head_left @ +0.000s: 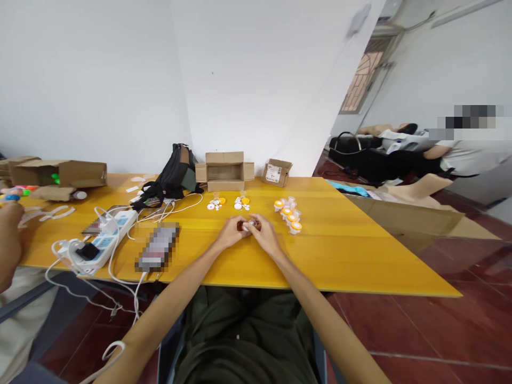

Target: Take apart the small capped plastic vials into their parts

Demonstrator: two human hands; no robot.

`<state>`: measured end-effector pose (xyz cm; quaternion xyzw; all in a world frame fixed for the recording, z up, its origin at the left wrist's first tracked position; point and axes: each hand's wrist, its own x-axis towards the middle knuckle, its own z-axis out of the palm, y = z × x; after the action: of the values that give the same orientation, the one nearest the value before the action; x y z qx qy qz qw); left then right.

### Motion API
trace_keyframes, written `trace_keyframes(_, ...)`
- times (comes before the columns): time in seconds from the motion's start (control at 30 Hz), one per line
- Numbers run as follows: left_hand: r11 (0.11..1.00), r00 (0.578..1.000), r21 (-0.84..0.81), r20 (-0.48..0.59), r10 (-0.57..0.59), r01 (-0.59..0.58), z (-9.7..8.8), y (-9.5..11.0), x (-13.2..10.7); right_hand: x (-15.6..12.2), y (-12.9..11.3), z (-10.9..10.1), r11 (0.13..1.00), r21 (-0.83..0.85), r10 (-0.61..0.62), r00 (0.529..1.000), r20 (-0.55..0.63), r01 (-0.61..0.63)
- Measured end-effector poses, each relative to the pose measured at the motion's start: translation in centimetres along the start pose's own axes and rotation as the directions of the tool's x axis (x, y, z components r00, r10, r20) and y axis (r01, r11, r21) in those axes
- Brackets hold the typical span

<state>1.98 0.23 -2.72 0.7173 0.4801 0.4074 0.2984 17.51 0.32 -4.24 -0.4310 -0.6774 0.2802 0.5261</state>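
Observation:
My left hand (232, 232) and my right hand (263, 233) meet above the table, fingers closed around a small whitish, partly clear plastic piece (250, 225). The fingers cover most of it, so its exact kind does not show. Beyond my hands lie two groups of small parts: white discs (210, 206), little dotted pieces and a yellow ring (222, 201) on the left, and similar white discs (238, 206) with another yellow ring (245, 201) on the right. To the right of my hands, several clear plastic cups with orange-and-white round tops (287, 212) stand in a slanting row.
An open cardboard box (224, 186), a smaller box (277, 173) and a black backpack (176, 173) line the wall. At left are a phone (158, 247), a power strip (108, 240) with cables, and another person's hand (10, 218). A large carton (384, 216) stands right of the table.

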Motion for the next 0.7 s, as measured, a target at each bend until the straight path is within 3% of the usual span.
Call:
trace_keyframes(0.3,1.0,1.0,0.012,-0.003,-0.003,0.004,-0.21,0.66,-0.1,-0.15,-0.22,0.25,0.999,0.018,-0.041,0.999,0.006,0.04)
trace_keyframes(0.53,0.999,1.0,0.035,0.007,-0.026,0.026,-0.16,0.8,-0.12,-0.19,0.02,0.14,0.994,-0.092,0.053,0.996,-0.07,-0.059)
trace_keyframes(0.7,1.0,1.0,0.003,0.001,-0.012,0.012,-0.19,0.47,-0.04,-0.31,0.2,0.3,0.999,-0.03,-0.037,0.999,-0.007,0.037)
